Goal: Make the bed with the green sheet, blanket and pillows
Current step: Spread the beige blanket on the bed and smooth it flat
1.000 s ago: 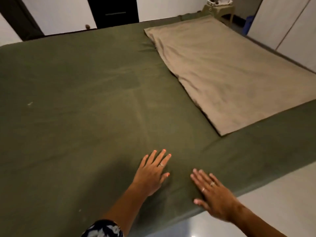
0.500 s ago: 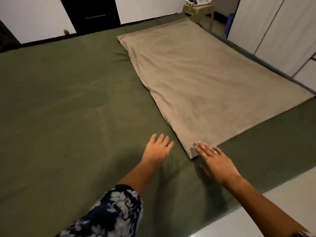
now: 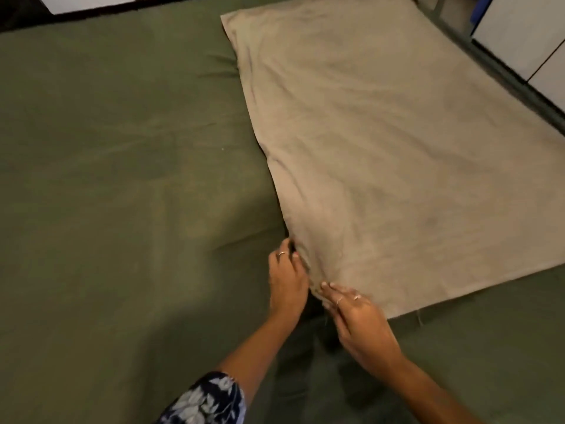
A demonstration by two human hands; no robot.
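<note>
Now one dark green cotton sheet (image 3: 116, 166) lies spread across the whole bed, with a few creases near the middle. One flat tan rectangular blanket (image 3: 382, 154) lies on top of it, filling the frame from 12 to 3 o'clock, its near corner bunched up just below centre. Two hands meet at that corner. The left hand (image 3: 287, 276), at about 6 o'clock from centre, curls its fingers around the blanket's left edge and pinches the cloth. The right hand (image 3: 360, 319), just beside it toward 5 o'clock, grips the corner's lower edge with fingers bent over the fabric. One dark floral sleeve (image 3: 204, 399) shows at 6 o'clock. White cupboard panels (image 3: 526, 32) stand at 2 o'clock.
</note>
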